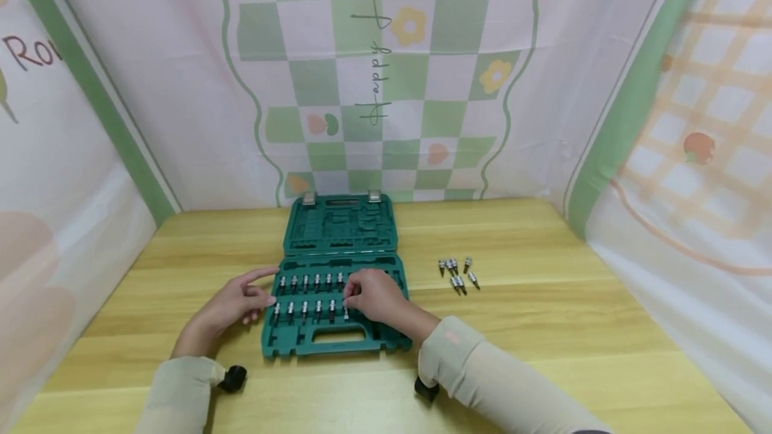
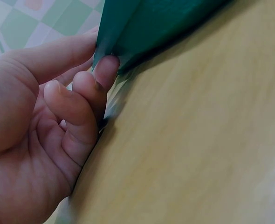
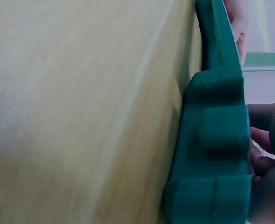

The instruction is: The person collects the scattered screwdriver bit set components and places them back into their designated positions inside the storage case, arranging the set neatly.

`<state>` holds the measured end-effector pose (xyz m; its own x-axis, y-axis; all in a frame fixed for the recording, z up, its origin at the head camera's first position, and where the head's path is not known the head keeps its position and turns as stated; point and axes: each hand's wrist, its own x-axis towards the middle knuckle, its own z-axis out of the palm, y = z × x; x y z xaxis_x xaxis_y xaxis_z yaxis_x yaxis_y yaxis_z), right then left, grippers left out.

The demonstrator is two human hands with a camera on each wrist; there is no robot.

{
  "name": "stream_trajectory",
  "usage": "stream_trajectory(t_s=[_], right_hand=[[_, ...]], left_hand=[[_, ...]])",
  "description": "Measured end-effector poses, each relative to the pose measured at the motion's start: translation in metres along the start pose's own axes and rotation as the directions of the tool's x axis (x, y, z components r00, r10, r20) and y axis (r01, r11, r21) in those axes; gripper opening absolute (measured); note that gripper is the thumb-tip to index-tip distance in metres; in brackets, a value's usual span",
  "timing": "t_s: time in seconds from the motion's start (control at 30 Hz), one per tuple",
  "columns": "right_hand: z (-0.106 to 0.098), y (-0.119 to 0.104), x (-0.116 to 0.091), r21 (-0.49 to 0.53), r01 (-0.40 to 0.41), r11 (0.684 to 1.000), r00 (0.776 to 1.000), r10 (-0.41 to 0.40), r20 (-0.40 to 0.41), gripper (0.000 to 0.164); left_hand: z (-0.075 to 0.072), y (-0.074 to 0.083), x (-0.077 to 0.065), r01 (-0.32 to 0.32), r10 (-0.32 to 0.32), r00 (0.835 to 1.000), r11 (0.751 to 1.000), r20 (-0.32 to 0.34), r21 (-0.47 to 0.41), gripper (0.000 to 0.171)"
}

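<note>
A green tool case (image 1: 338,348) lies unfolded on the table, with two rows of silver-and-black socket bits (image 1: 317,310) in its lower half. My right hand (image 1: 375,295) is over the right part of these rows. Its thumb and fingertips pinch a small socket bit (image 1: 346,314) at the right end of the front row; the hand hides nearby slots. My left hand (image 1: 232,301) touches the case's left edge with extended fingers, the others loosely bent. The left wrist view shows fingertips (image 2: 107,67) against the green wall.
Several loose socket bits (image 1: 458,276) lie on the wooden table (image 1: 543,327) right of the case. The raised lid (image 1: 340,225) stands at the back, near a patterned cloth (image 1: 374,86). Cloth sides flank the table.
</note>
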<state>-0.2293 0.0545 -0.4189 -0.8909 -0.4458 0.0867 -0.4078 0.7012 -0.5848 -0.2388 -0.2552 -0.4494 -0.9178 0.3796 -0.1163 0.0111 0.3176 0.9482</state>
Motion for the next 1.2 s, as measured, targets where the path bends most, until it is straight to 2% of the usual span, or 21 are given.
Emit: stream_trajectory(t_s=[0.17, 0.4, 0.53, 0.77, 1.2], right_hand=[[0.000, 0.000, 0.000, 0.005, -0.005, 1.000, 1.000, 0.005, 0.004, 0.014], [-0.009, 0.007, -0.001, 0.023, 0.039, 0.999, 0.999, -0.040, 0.012, 0.015], [-0.017, 0.017, -0.004, 0.016, 0.063, 0.998, 0.998, -0.063, -0.012, 0.013], [-0.033, 0.033, -0.011, 0.067, -0.007, 0.998, 0.999, 0.009, -0.035, 0.010], [-0.056, 0.069, -0.015, 0.048, -0.125, 0.991, 0.986, 0.130, -0.106, 0.012]], left_hand=[[0.000, 0.000, 0.000, -0.001, 0.001, 1.000, 1.000, -0.002, 0.008, 0.067], [-0.001, 0.001, -0.002, -0.002, 0.002, 1.000, 1.000, -0.002, 0.016, 0.065], [-0.001, 0.000, -0.001, 0.003, -0.002, 1.000, 1.000, -0.009, 0.022, 0.065], [0.000, -0.001, 0.000, 0.005, -0.004, 1.000, 1.000, -0.005, 0.028, 0.065], [-0.001, -0.004, 0.002, -0.019, 0.019, 1.000, 1.000, 0.004, 0.014, 0.065]])
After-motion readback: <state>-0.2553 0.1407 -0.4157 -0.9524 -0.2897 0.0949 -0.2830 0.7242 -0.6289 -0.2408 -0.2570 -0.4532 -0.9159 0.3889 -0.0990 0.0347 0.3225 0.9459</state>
